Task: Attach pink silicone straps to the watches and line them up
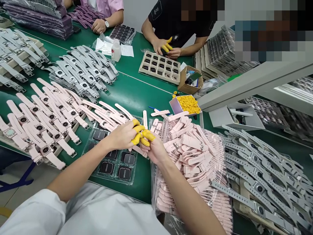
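Observation:
My left hand (126, 133) and my right hand (153, 143) meet above the table, yellow finger cots on their fingertips. Both are closed on a pink watch strap (145, 120), which sticks up beyond the fingers; a lower strap piece shows beneath them. Whatever sits between the fingertips is hidden. Under my left forearm lies a clear plastic tray (114, 160) with black square watch faces in its pockets. Pink-strapped watches (112, 114) rest across the tray's far end. Beside my right forearm is a heap of loose pink straps (188, 147) on bagged ones.
Rows of pink watches (46, 117) and grey watches (83, 71) stand at left, more grey watches (264, 182) at right. A box of yellow finger cots (187, 104) lies ahead. Across the table, a co-worker's hands (165, 47) are near a beige tray (160, 68). A white bottle (116, 50) stands farther left.

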`<state>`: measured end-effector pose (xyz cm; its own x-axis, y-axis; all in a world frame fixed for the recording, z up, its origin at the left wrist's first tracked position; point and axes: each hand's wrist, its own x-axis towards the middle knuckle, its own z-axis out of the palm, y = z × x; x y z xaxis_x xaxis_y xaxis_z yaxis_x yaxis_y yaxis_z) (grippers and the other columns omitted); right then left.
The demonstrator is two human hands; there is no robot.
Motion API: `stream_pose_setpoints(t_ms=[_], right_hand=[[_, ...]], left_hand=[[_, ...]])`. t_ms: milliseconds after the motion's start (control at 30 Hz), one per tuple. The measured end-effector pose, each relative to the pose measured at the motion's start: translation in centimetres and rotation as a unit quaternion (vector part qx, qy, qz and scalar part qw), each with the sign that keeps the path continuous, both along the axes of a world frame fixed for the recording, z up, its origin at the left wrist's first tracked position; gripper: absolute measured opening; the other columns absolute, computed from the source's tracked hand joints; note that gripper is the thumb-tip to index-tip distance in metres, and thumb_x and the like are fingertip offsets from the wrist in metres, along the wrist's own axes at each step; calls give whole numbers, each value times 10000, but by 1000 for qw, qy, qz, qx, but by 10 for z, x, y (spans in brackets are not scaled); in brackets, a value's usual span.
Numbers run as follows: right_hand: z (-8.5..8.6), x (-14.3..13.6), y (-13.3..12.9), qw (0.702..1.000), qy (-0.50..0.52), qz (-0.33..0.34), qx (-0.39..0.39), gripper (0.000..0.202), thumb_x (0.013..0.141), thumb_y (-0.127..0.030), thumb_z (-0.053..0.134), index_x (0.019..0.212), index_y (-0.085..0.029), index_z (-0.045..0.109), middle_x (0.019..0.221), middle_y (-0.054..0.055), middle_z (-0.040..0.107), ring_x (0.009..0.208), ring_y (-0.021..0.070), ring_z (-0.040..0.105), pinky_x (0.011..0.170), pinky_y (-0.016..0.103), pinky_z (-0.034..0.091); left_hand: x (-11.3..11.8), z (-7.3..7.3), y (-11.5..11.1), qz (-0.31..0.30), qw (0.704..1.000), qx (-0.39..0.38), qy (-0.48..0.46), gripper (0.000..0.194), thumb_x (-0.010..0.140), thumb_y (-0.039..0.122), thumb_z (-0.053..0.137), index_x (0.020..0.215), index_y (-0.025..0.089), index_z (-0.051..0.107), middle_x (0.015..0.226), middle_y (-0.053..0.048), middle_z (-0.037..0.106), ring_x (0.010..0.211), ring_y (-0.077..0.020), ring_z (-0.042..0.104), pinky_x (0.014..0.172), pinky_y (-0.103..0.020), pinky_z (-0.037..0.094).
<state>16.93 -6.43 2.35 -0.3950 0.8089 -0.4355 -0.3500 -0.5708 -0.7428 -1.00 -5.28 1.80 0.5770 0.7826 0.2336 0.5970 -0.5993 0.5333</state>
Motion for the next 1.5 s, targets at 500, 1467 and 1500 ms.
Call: stream_pose_setpoints(t_ms=[500, 1467, 1500], right_hand=[[1, 7, -4, 898, -290, 121, 309, 302, 1007, -519, 544, 1017, -225, 613, 736, -14, 612, 627, 169, 528, 596, 294, 410], [88, 35, 57, 596, -714, 188, 317, 280, 1048, -290, 484, 1250, -168, 634, 1187, 168, 732, 1015, 302, 697, 761, 362, 469], [87, 29, 71, 585, -720, 216, 305, 305, 1056, -277, 463, 1295, -165, 616, 1220, 171, 724, 1057, 300, 689, 779, 362, 474]], left_hand=[[-48, 45, -3, 51, 991, -126, -9, 482, 1004, 213, 434, 1481, 170, 486, 1300, -128, 677, 1122, -242, 679, 952, -365, 570], [-129, 0, -72, 142, 942, 39, 301, 366, 993, 103, 386, 1155, 171, 707, 1220, -159, 689, 1132, -351, 593, 911, -476, 466], [-126, 2, -74, 132, 935, 31, 328, 383, 969, 80, 396, 1174, 160, 709, 1237, -170, 687, 1143, -361, 592, 908, -485, 467]])
